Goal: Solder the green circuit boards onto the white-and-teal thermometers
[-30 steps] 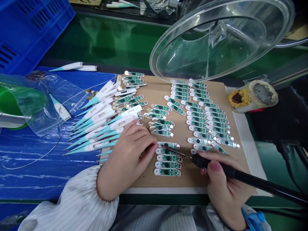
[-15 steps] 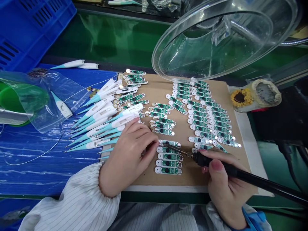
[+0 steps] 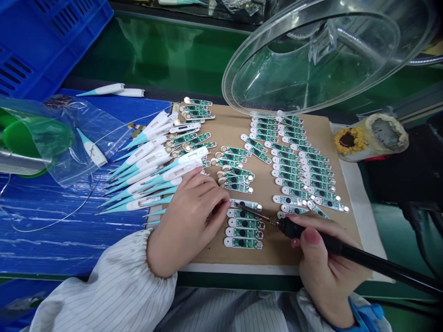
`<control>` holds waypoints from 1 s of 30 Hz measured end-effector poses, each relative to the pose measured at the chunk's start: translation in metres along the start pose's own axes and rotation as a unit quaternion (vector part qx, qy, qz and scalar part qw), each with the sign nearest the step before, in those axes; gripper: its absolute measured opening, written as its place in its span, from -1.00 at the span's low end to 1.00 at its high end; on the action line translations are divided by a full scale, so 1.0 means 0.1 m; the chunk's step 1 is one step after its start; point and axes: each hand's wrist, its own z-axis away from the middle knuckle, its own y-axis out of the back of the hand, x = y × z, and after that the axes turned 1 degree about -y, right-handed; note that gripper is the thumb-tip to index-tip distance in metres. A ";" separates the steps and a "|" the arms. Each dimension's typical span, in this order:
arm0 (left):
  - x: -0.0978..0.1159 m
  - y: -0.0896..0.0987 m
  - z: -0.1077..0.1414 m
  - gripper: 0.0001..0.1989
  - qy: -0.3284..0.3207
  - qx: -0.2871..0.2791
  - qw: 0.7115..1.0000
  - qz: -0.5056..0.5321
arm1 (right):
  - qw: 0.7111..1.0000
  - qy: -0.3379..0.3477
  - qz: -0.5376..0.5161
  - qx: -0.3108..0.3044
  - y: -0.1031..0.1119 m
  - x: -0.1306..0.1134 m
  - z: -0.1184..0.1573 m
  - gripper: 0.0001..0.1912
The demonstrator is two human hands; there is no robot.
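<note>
My right hand point(image 3: 323, 258) is closed around the black handle of a soldering iron point(image 3: 311, 235). Its metal tip reaches left to the upper boards of a short column, where a green circuit board point(image 3: 248, 204) lies topmost. At that board's left end, my left hand point(image 3: 194, 214) has thumb and forefinger pinched together; whatever is between them is hidden. Below lie several more circuit boards point(image 3: 244, 233) with white round ends. Left of my left hand, white and light-blue digital thermometers point(image 3: 152, 159) lie in an overlapping pile, partly covered by that hand.
Rows of circuit boards point(image 3: 290, 173) cover the right of the cardboard point(image 3: 214, 256). A clear magnifier-like disc point(image 3: 277, 69) overhangs the back. A jar with a yellow sponge point(image 3: 351, 140) stands right. Left are a plastic bag point(image 3: 100, 124), a green roll point(image 3: 34, 140) and a blue crate point(image 3: 51, 41).
The whole view has shifted slightly right and a little up at the left. Both hands and the soldering iron keep nearly the same place at the top board.
</note>
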 end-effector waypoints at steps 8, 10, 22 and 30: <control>0.00 0.00 0.00 -0.87 0.001 -0.004 1.000 -0.006 | 1.000 -0.002 -0.007 -0.002 0.03 -0.01 0.02 -0.85; 0.01 0.00 0.00 -0.86 0.001 -0.003 1.000 -0.008 | 1.000 0.001 -0.007 -0.006 0.03 -0.01 0.01 -0.85; 0.01 -0.02 -0.01 -0.85 0.000 -0.003 1.000 -0.019 | 0.999 0.029 -0.014 -0.017 -0.01 -0.03 -0.03 -0.85; 0.00 -0.02 0.00 -0.86 -0.003 -0.005 1.000 -0.016 | 0.999 0.003 -0.018 0.039 -0.04 -0.07 -0.02 -0.89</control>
